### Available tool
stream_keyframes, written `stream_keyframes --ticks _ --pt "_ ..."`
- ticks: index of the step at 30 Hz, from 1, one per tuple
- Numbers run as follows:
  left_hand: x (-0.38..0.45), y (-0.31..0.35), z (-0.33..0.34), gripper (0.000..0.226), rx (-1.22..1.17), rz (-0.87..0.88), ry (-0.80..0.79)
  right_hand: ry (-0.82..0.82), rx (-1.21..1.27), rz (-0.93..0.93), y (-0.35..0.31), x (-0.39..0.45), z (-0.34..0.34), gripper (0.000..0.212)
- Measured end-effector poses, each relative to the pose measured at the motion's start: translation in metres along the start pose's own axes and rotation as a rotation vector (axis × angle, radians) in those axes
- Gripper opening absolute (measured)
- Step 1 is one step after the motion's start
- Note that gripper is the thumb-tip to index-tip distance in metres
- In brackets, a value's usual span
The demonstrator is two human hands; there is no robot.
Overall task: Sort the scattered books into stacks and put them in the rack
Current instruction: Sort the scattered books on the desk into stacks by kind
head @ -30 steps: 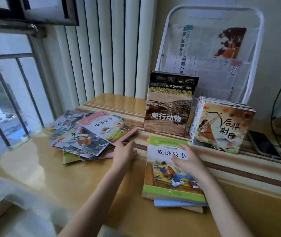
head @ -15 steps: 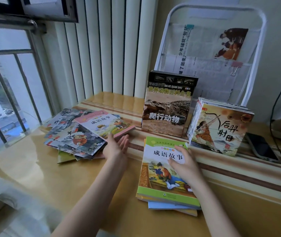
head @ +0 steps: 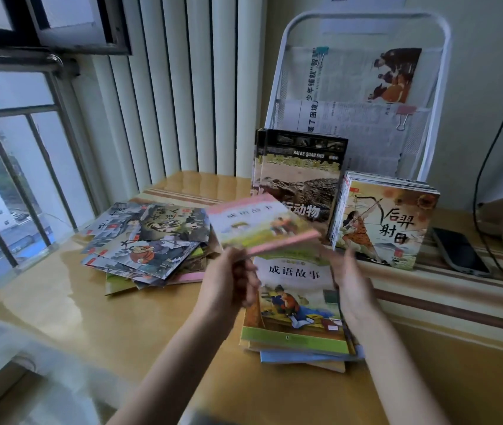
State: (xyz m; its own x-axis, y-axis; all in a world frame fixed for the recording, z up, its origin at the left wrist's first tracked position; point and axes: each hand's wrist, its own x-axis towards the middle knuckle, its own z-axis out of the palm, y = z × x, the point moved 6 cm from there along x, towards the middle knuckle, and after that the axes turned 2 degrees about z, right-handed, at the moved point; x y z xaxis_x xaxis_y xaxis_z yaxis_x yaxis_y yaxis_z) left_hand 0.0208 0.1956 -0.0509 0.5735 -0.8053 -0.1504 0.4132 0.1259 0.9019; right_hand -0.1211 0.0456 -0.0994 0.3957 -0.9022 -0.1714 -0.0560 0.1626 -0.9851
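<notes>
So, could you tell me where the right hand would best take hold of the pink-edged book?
Probably the free right-hand edge of the pink-edged book, approached from the right. The left hand already pinches its near-left corner, so it hangs tilted above the green-covered stack; the open right hand is nearest that side.

A barred window fills the frame's left; white vertical blinds hang centre, above a glossy wooden table.

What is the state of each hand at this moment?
Left hand: grips the pink-edged picture book, lifted over the green-bordered stack.
Right hand: open, holding nothing, blurred beside that stack.
</notes>
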Motion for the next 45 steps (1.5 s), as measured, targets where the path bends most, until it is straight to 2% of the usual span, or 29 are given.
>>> stream_keyframes --ticks 1,3,5,7,9,11,13,14,15,16,17,19,21,24,26,27,30,32,35,38,42,45 --pt "-0.009 -0.010 -0.001 0.046 0.112 -0.029 -0.038 -0.050 0.084 -0.016 -0.004 -0.001 -0.004 0.066" --pt "-0.024 -0.031 -0.006 0.052 0.344 -0.087 -0.110 -0.138 0.089 -0.066 -0.013 -0.006 -0.006 0.054" --pt "-0.033 -0.048 -0.007 0.054 0.462 -0.151 -0.151 -0.139 -0.063 -0.086 -0.014 -0.010 -0.004 0.044" --pt "-0.034 -0.051 -0.011 0.047 0.545 -0.155 -0.096 -0.123 -0.252 -0.088 -0.009 -0.011 0.003 0.054" --pt "-0.026 -0.045 -0.016 0.041 0.766 -0.093 -0.048 -0.118 -0.442 -0.124 -0.004 -0.013 0.010 0.056" --pt "-0.019 -0.028 -0.023 0.050 1.134 0.046 0.032 -0.097 -0.517 -0.143 -0.002 -0.010 0.011 0.056" --pt "-0.015 -0.005 -0.031 0.056 1.456 0.238 0.246 -0.062 -0.589 -0.175 -0.003 -0.006 0.010 0.058" --pt "-0.011 0.001 -0.032 0.051 1.476 0.338 0.318 -0.033 -0.639 -0.216 -0.006 -0.003 0.011 0.058" --pt "-0.004 0.001 -0.031 0.044 1.400 0.403 0.312 -0.011 -0.706 -0.265 -0.009 -0.001 0.013 0.059" --pt "0.006 -0.004 -0.028 0.037 1.263 0.428 0.229 -0.011 -0.806 -0.300 -0.010 0.002 0.017 0.061" --pt "0.016 -0.016 -0.021 0.036 1.110 0.395 0.084 -0.038 -0.945 -0.307 -0.009 0.003 0.022 0.062" --pt "0.031 -0.043 -0.007 0.052 0.900 0.275 -0.196 -0.110 -1.215 -0.263 0.000 0.005 0.029 0.062" --pt "0.038 -0.059 0.000 0.060 0.956 0.235 -0.314 -0.130 -1.326 -0.228 0.003 0.006 0.030 0.061" --pt "0.044 -0.062 -0.002 0.059 1.034 0.243 -0.362 -0.129 -1.388 -0.226 -0.006 0.007 0.035 0.060" --pt "0.047 -0.051 -0.012 0.056 1.041 0.313 -0.273 -0.114 -1.373 -0.303 -0.021 0.006 0.051 0.059" --pt "0.049 -0.039 -0.021 0.053 1.030 0.394 -0.174 -0.112 -1.334 -0.360 -0.030 0.004 0.062 0.058" --pt "0.053 0.006 -0.072 0.044 1.051 0.571 0.264 -0.181 -1.205 -0.482 -0.051 0.000 0.110 0.057" --pt "0.059 0.027 -0.117 0.046 1.198 0.531 0.528 -0.274 -1.191 -0.513 -0.056 0.004 0.147 0.059" --pt "0.065 0.036 -0.169 0.062 1.324 0.289 0.795 -0.425 -1.272 -0.530 -0.049 0.024 0.201 0.065" --pt "0.064 0.034 -0.191 0.076 1.053 0.186 0.877 -0.475 -1.237 -0.481 -0.042 0.053 0.244 0.064" --pt "0.059 0.038 -0.218 0.074 0.515 0.314 0.959 -0.410 -1.149 -0.382 -0.027 0.092 0.278 0.059" --pt "0.057 0.037 -0.226 0.071 0.268 0.367 0.964 -0.354 -1.136 -0.379 -0.002 0.105 0.286 0.057"
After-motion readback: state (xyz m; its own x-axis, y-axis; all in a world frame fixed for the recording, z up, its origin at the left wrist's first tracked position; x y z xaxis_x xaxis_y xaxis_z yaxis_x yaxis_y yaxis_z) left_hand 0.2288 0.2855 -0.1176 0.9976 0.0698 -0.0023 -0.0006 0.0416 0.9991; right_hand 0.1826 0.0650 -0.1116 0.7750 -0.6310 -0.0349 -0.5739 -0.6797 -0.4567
